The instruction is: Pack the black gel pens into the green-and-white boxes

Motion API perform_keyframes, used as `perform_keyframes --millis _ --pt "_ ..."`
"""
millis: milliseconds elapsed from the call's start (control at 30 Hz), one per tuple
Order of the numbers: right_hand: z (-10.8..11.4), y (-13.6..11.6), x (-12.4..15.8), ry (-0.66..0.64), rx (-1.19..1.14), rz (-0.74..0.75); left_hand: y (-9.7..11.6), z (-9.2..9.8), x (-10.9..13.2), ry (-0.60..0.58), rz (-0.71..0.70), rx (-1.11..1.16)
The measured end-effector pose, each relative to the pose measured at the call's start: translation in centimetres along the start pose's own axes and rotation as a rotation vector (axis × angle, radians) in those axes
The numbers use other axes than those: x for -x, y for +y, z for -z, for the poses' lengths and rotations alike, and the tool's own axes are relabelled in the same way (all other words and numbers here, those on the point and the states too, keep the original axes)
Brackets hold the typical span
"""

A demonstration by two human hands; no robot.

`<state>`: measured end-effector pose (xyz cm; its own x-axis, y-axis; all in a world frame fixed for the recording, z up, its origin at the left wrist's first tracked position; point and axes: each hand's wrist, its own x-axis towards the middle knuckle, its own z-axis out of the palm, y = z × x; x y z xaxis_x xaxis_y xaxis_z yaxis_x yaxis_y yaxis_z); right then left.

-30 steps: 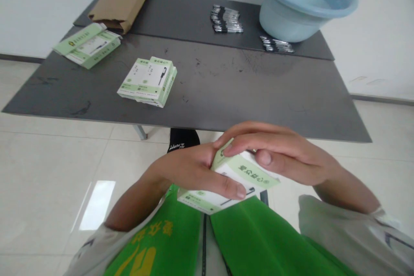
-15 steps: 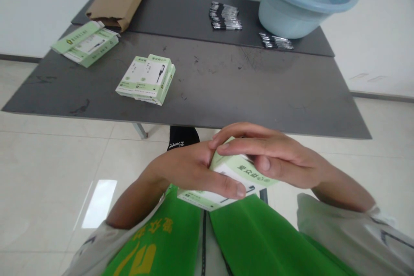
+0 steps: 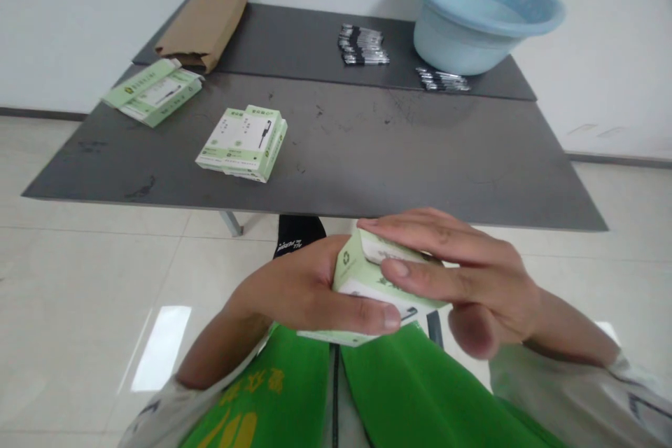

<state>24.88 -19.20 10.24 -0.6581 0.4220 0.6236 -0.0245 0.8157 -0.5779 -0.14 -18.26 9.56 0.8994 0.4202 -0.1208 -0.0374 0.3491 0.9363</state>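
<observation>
In front of my chest is a small green-and-white pen box (image 3: 360, 273), held tilted with a pen printed on its face. My left hand (image 3: 309, 287) is closed around it from the left, thumb lying across the printed face. My right hand (image 3: 472, 276) rests its outstretched fingers over the top flap of the box, its thumb apart from the box. Whatever is inside the box is hidden.
On the grey table (image 3: 420, 168) lie stacked pen boxes (image 3: 241, 143), an open flattened-looking box (image 3: 157, 94) and a brown paper bag (image 3: 207, 24). Two groups of pens (image 3: 362, 45) lie near a blue basin (image 3: 488, 17) at the back. The table's front edge is just beyond my hands.
My right hand has shifted slightly to the right, and its thumb has come away from the box. The end of the box shows more now. My view has tilted up a little.
</observation>
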Motion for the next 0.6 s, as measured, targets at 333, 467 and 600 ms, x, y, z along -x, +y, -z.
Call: perform_keyframes --millis 333,467,600 --pt "-1.1 0.1 -0.6 0.068 -0.002 -0.007 -0.9 -1.8 0.4 0.276 -0.021 -0.097" --pt "-1.9 0.5 -0.7 0.228 0.026 0.072 -0.6 -2.5 0.2 0.318 -0.021 -0.05" --pt "-1.5 0.3 -1.4 0.237 0.139 0.082 -0.5 -2.6 0.1 0.3 -0.025 0.037"
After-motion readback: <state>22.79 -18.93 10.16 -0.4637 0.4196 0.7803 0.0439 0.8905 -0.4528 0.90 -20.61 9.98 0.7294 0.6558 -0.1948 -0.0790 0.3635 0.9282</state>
